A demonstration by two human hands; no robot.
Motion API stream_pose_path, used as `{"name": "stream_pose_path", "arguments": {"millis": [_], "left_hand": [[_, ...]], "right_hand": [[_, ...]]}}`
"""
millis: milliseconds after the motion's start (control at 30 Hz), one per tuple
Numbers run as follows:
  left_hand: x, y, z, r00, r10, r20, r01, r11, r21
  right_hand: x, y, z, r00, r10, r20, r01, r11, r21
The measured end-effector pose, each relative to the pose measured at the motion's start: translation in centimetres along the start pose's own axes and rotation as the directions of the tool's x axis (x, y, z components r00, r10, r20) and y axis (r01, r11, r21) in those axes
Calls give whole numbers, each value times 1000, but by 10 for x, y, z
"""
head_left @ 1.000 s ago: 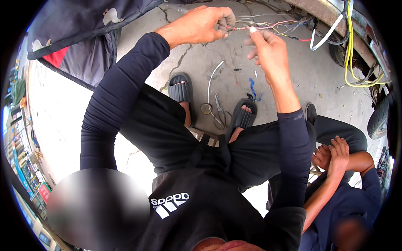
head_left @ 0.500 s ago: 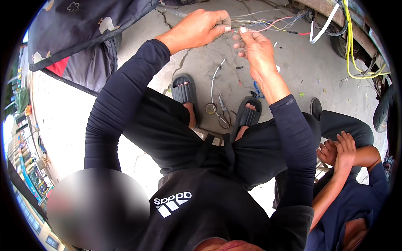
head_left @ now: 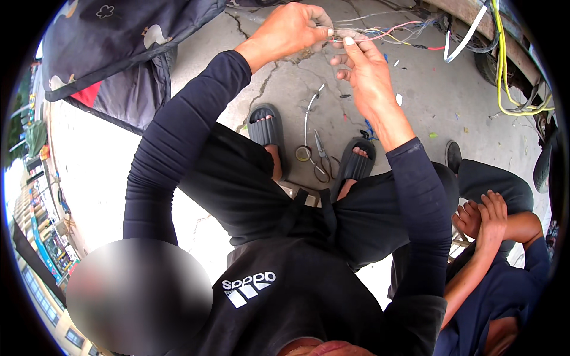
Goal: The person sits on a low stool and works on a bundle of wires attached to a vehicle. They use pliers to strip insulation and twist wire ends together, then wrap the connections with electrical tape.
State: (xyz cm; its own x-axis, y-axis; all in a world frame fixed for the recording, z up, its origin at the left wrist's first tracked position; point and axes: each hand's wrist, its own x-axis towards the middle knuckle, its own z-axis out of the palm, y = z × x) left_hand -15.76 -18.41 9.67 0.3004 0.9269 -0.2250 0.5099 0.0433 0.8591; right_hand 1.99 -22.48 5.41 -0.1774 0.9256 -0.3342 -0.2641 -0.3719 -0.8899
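Thin coloured wires run in a loose bundle from the vehicle at the upper right toward my hands. My left hand is closed at the far side, thumb and forefinger pinching the end of a wire. Just right of it, my right hand grips a pink wire between thumb and forefinger, its other fingers loosely curled. The two pinches are a short gap apart, and the join between them is too small to make out.
On the concrete between my sandals lie scissors, a tape roll and a white tube. Yellow cables hang from the vehicle at right. A padded dark cover fills the upper left. Another person's hands rest at lower right.
Both hands have shifted slightly upward in the picture, still at the wires. My right thumb and fingers have moved a little along the pink wire. The other person's hands stay crossed.
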Motion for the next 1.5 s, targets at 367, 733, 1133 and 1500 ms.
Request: {"name": "stream_pose_path", "arguments": {"millis": [367, 733, 1133, 1500], "left_hand": [[1, -11, -2, 1000, -22, -6, 22, 994, -104], [1, -37, 5, 967, 228, 116, -241, 964, 115], [-9, -50, -15, 881, 419, -221, -297, 852, 432], [-15, -54, -39, 980, -196, -35, 156, 646, 747]], "right_hand": [[4, 12, 12, 998, -55, -6, 53, 985, -165], [-10, -2, 4, 972, 211, 103, -202, 975, -87], [-10, 6, -16, 971, 234, 52, -175, 838, -518], [-10, 18, -8, 945, 326, 9, -320, 932, -171]]}}
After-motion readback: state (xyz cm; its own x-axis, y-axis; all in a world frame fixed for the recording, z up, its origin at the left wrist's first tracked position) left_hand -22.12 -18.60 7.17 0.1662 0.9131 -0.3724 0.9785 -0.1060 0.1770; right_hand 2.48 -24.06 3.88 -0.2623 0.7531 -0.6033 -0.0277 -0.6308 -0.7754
